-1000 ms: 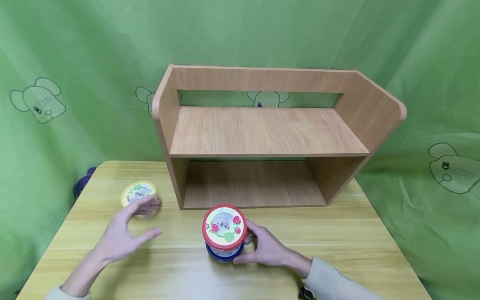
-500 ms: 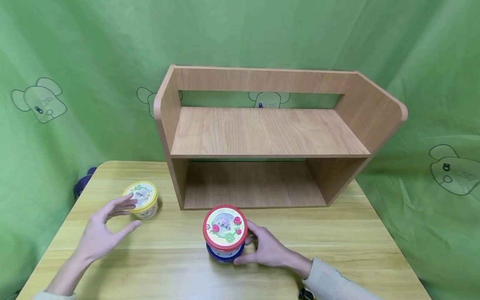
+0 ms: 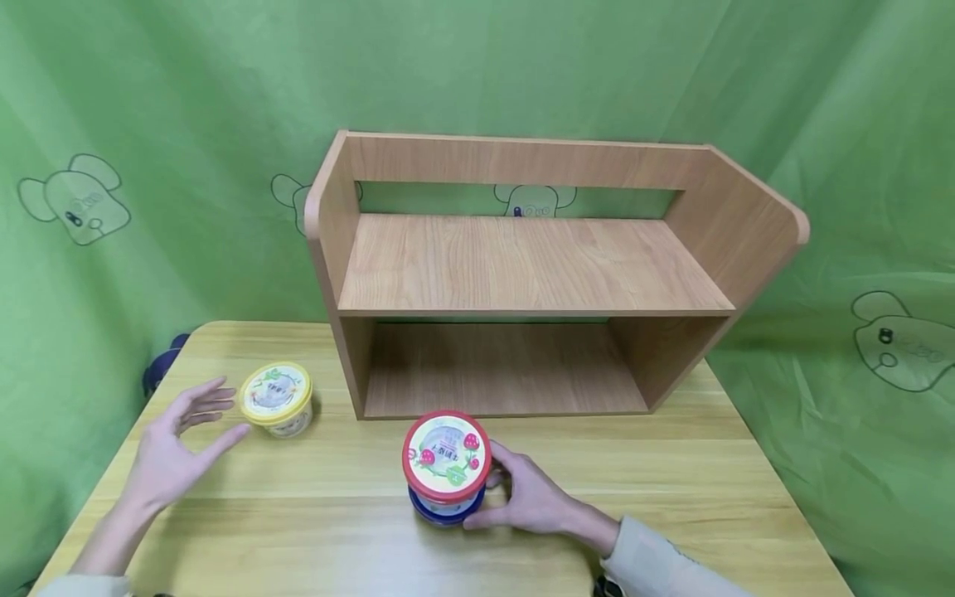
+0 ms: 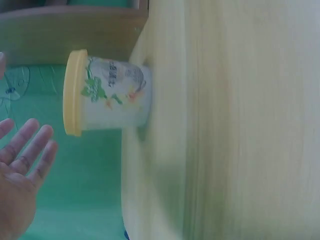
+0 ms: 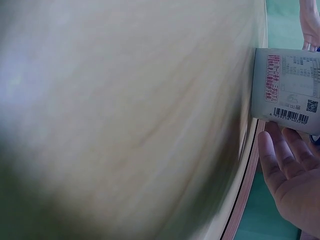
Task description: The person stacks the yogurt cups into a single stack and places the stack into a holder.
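Note:
A yellow-lidded tub (image 3: 274, 396) stands upright on the table; the left wrist view shows its white printed side (image 4: 114, 95). Left of it, my left hand (image 3: 167, 456) is apart from the tub, fingers spread and holding nothing. Nearer the front, a red-lidded tub (image 3: 446, 456) sits on top of a blue-lidded tub (image 3: 448, 516). My right hand (image 3: 533, 493) holds the right side of the blue-lidded tub, thumb at its front and fingers partly hidden behind the stack. In the right wrist view, this tub's barcode side (image 5: 287, 90) shows above the fingers.
A two-level wooden shelf (image 3: 537, 265) stands at the back of the wooden table (image 3: 336, 539), just beyond the stacked tubs. A green curtain (image 3: 477, 66) hangs behind it. Something dark blue (image 3: 160, 365) shows past the table's left back edge.
My left hand has drawn back to the left, away from the yellow-lidded tub, leaving it standing on the table. My right hand and the stacked tubs have stayed in place.

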The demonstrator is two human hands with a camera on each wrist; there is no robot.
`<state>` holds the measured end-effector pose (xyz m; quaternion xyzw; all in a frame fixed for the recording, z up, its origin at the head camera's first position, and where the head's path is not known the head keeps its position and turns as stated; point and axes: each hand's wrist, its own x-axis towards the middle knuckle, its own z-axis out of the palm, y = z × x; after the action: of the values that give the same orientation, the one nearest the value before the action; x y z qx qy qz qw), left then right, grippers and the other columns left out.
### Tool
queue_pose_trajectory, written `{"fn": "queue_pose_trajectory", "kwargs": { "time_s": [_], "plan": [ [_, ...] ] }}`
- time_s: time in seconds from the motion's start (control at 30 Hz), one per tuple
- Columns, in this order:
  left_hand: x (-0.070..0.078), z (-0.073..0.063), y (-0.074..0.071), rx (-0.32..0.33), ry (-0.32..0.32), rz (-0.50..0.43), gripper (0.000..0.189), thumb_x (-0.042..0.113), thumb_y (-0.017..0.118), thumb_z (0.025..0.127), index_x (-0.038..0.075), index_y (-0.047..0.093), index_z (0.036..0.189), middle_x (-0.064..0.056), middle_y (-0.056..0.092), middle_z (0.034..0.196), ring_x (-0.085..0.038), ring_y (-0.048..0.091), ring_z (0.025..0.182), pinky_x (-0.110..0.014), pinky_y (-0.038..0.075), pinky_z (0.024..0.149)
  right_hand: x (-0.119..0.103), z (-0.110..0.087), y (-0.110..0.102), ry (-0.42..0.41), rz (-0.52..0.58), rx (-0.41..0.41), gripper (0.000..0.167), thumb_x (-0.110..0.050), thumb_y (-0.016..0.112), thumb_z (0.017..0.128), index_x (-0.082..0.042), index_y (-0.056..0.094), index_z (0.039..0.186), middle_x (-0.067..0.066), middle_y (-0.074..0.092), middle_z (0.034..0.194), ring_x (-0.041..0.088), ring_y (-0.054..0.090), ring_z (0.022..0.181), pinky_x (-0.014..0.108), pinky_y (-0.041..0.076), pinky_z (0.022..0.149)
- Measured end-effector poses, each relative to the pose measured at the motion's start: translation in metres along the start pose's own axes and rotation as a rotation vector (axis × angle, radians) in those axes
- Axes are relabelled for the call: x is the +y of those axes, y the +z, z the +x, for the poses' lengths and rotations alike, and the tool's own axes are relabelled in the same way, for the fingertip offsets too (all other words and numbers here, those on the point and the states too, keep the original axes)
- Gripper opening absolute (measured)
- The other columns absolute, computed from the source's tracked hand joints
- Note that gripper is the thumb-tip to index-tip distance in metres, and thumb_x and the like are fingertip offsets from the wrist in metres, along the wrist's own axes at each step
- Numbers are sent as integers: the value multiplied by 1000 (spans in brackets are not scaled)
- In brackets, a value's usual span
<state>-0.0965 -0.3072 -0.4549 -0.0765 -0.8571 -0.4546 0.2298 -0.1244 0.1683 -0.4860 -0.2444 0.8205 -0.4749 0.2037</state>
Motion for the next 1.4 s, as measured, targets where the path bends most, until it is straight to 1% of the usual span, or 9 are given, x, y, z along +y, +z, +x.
{"fn": "queue_pose_trajectory", "kwargs": {
  "time_s": [0.27,0.37,0.43,0.5,0.6,0.67,0.97,1.13,1.4],
  "plan": [
    [-18,3,0,-5,-70,10,76,2,87,83,-2,50,150,38,59,122,17,60,107,2,45,94,1,0,1,-10,-11,5,96,-38,94,78,-28,43,158,-12,64,145,11,62,123,39,47,113],
    [-27,3,3,-11,-98,15,77,5,86,85,-3,48,151,35,59,123,16,59,107,2,46,93,1,0,1,-11,-16,6,96,-38,94,78,-28,43,158,-12,64,145,12,62,125,40,47,114],
    [-31,3,4,-23,-120,22,78,7,86,86,-3,45,152,22,64,126,17,58,107,2,45,93,0,0,1,-12,-17,5,96,-38,94,78,-28,43,158,-13,64,145,12,61,126,40,47,114],
    [-35,2,6,-43,-142,30,80,10,85,88,-4,43,154,2,68,132,17,57,107,2,45,92,0,-1,1,-15,-16,4,95,-38,94,78,-28,43,158,-13,64,145,12,61,126,40,47,114],
    [-40,3,9,-77,-171,26,83,12,84,89,-5,38,156,-27,61,138,18,55,107,2,44,92,-1,-1,1,-22,-13,1,95,-37,94,78,-29,44,158,-14,63,146,13,61,128,40,47,115],
    [-44,3,12,-97,-182,25,84,13,84,90,-5,36,157,-34,57,140,19,54,106,2,45,91,-1,-1,1,-24,-10,0,95,-37,94,78,-29,43,158,-14,63,146,13,61,129,40,46,115],
    [-58,4,22,-140,-240,8,92,13,86,87,-2,32,161,-36,57,141,22,52,99,-1,49,86,-1,-1,0,-22,3,-6,94,-36,94,78,-30,43,158,-14,63,146,13,61,130,41,44,117],
    [-58,7,26,-148,-250,14,94,15,88,86,-1,33,160,-35,58,140,23,50,99,-1,49,86,-1,-1,0,-30,9,-12,93,-35,94,79,-31,44,157,-15,63,146,12,61,130,37,44,117],
    [-56,11,31,-173,-265,24,98,20,89,85,-2,32,161,-33,57,143,24,46,102,1,45,87,0,1,0,-25,6,-12,93,-35,94,79,-34,43,157,-15,62,147,14,60,133,43,43,118]
  ]
}}
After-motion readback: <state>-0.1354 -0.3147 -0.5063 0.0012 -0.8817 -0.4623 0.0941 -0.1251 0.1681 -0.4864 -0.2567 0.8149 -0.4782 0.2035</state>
